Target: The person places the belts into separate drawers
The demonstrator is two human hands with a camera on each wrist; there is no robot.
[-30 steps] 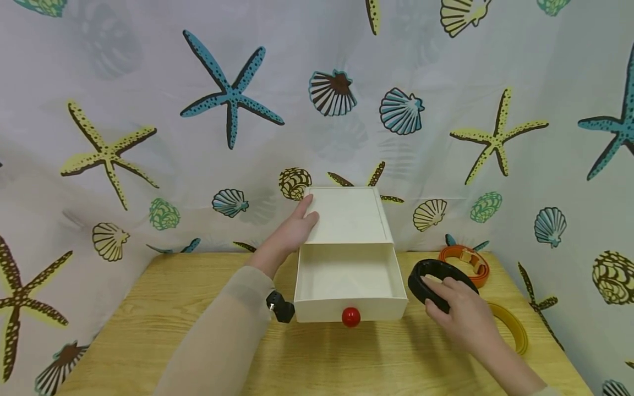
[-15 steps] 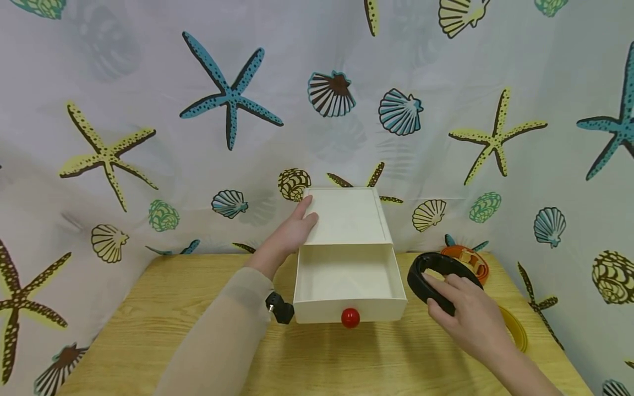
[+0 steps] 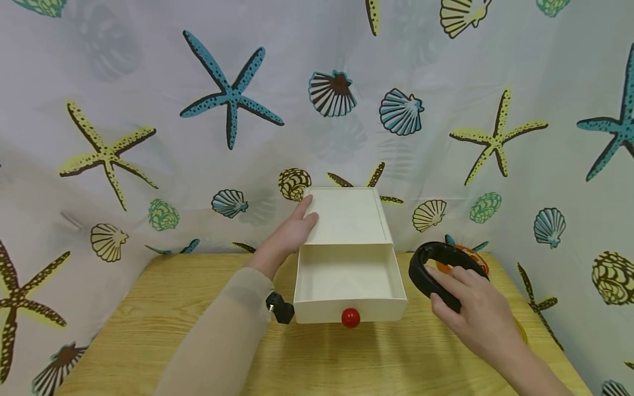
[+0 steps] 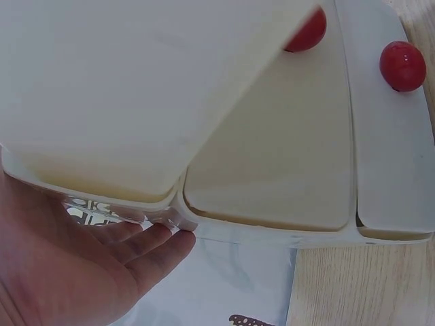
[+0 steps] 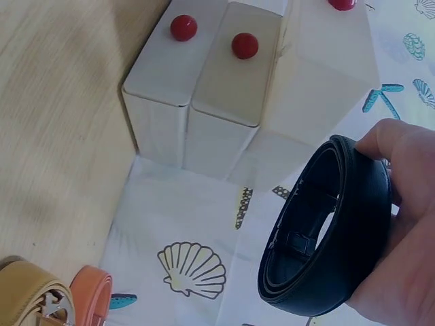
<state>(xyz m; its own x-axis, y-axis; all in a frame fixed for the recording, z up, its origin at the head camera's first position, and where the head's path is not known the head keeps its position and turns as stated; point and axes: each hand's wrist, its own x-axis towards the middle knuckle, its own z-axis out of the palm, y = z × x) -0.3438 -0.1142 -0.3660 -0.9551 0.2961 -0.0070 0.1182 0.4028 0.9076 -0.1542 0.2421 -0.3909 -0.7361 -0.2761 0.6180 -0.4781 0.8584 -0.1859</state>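
Observation:
A white drawer cabinet (image 3: 346,214) stands at the back of the table. Its top drawer (image 3: 322,312), with a red knob (image 3: 350,318), is pulled out and bare inside. My left hand (image 3: 292,234) rests against the cabinet's upper left edge, thumb on top; in the left wrist view its fingers (image 4: 146,261) lie fairly straight along the side. My right hand (image 3: 482,313) holds a rolled black belt (image 5: 360,224) above the table, right of the open drawer, pinching its band between thumb and fingers. The belt's buckle (image 5: 300,243) shows inside the coil.
A coiled orange belt (image 5: 92,292) and a coiled yellow belt (image 5: 27,292) lie on the table's right side, partly hidden in the head view. Two closed lower drawers (image 5: 234,81) with red knobs sit below the open one. A shell-patterned cloth (image 3: 346,143) hangs behind.
My right hand has lifted the black belt up and slightly right, and it now overlaps the orange belt more in the head view. My left hand and the cabinet stay put.

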